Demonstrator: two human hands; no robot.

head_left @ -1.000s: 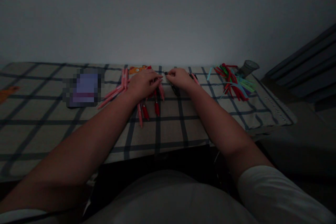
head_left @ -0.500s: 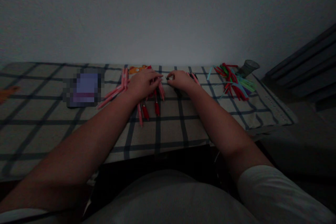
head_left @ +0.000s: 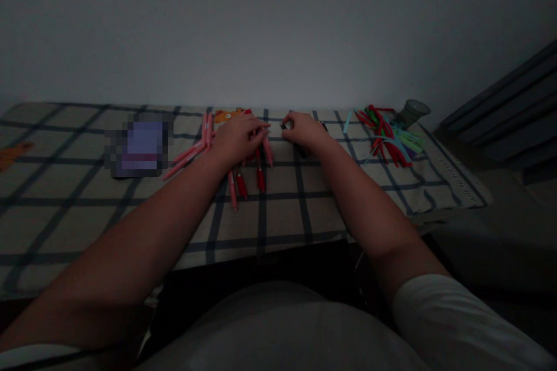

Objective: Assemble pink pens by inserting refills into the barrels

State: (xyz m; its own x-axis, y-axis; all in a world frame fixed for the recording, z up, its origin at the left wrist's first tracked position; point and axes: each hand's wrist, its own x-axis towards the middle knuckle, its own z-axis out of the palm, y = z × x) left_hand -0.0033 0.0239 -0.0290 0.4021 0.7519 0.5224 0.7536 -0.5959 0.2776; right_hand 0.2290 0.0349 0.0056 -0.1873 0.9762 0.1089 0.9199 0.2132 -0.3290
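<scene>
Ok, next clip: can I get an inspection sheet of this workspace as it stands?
Surface: table under a checked cloth, dimly lit.
Job's things: red and pink pens scattered mid-table; what looks like a black pen at the right fingertips.
Clutter: coloured strips in a bundle, glass jar beside them, blurred-out item, orange sticker.
Hands: left hand lies over the pens, grip unclear; right hand pinches the black pen.
Cables: nothing seen.
Surroundings: plain wall behind; dark furniture at right.

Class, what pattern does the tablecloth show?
The tablecloth is pale with a dark grid of checked lines; head view.
</scene>
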